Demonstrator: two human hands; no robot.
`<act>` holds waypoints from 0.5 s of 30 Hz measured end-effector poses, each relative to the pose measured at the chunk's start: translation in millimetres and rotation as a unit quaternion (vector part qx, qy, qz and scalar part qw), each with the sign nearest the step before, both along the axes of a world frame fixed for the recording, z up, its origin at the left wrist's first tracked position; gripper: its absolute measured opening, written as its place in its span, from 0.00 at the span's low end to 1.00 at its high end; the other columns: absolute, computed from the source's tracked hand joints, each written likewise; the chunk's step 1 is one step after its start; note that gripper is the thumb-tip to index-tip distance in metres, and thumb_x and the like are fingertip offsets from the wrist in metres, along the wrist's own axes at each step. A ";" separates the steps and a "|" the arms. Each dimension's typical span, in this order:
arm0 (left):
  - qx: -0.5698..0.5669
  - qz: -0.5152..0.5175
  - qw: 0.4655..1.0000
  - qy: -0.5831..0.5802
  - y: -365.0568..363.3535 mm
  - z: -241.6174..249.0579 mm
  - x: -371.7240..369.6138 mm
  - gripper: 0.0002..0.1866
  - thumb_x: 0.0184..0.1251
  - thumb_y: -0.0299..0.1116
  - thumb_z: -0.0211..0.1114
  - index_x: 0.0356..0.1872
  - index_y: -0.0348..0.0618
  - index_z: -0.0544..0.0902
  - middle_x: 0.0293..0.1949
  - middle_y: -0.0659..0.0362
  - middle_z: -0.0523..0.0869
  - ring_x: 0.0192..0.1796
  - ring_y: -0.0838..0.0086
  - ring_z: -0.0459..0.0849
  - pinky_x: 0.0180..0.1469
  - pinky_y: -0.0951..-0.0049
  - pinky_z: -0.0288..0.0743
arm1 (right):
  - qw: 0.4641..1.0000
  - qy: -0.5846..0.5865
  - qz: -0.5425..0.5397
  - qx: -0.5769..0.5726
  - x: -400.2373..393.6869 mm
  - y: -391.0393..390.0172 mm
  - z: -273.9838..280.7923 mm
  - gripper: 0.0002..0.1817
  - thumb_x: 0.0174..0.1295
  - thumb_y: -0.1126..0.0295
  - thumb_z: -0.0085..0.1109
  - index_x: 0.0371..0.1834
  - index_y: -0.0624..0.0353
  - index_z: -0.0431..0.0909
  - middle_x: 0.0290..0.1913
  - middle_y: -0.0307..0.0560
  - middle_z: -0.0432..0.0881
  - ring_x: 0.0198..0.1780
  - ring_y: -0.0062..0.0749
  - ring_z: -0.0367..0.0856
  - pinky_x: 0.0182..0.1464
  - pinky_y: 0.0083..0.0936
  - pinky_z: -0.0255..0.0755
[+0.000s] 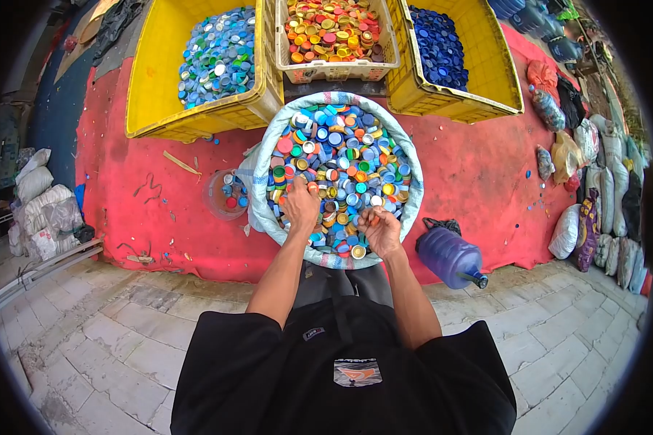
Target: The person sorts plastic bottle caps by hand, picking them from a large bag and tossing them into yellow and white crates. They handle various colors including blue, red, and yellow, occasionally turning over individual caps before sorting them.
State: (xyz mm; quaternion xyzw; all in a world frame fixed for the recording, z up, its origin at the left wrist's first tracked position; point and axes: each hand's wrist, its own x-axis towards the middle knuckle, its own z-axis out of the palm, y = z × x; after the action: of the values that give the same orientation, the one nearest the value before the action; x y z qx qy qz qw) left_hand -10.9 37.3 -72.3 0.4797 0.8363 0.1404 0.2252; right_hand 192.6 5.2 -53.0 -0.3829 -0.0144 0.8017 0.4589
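A round sack (268, 156) with a rolled pale-green rim stands in front of me, full of mixed plastic bottle caps in blue, white, green, yellow and red. Over its left half, my left hand (300, 206) is closed, with an orange-red bottle cap (313, 187) at its thumb and fingertips. My right hand (384, 230) hovers above the right front part of the caps, fingers curled in a pinch. A small orange-red bottle cap (374, 220) shows between those fingers, partly hidden by them.
Behind the sack are a yellow crate (152, 80) of light-blue caps, a white crate (341, 71) of orange-yellow caps and another yellow crate (457, 106) of dark-blue caps. A clear bucket (225, 206) stands left; a blue water jug (448, 257) lies right.
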 end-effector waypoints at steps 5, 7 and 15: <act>-0.014 0.008 0.999 -0.036 2.4 -1.2 0.5 0.15 0.59 0.33 0.68 0.43 0.40 0.74 0.34 0.48 0.86 0.37 0.51 0.86 0.38 0.51 0.76 | 0.999 -0.036 0.000 0.002 0.4 3.8 -0.8 0.17 0.61 0.63 0.58 0.17 0.59 0.69 0.31 0.46 0.76 0.33 0.35 0.75 0.36 0.29 0.70; 0.010 -0.005 0.999 -0.044 0.3 -8.1 -1.7 0.15 0.59 0.32 0.67 0.44 0.39 0.76 0.35 0.48 0.85 0.37 0.51 0.85 0.38 0.52 0.76 | 0.999 -0.054 0.002 0.003 -0.7 5.1 -0.2 0.18 0.62 0.63 0.59 0.17 0.59 0.69 0.30 0.46 0.77 0.32 0.34 0.75 0.35 0.28 0.69; -0.015 0.217 0.734 -0.644 -16.4 17.0 -26.3 0.10 0.62 0.27 0.62 0.44 0.41 0.80 0.39 0.59 0.84 0.32 0.74 0.80 0.31 0.72 0.72 | 0.981 -0.188 0.033 -0.023 -9.0 36.0 0.6 0.17 0.62 0.62 0.65 0.19 0.57 0.74 0.16 0.35 0.70 0.16 0.19 0.62 0.20 0.19 0.55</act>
State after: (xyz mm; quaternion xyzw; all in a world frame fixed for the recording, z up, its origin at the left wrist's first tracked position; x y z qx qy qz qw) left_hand -37.1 21.0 -55.3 0.0767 0.5748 0.4485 0.6802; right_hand 183.7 41.2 -52.4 -0.5365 -0.0944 0.7300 0.4127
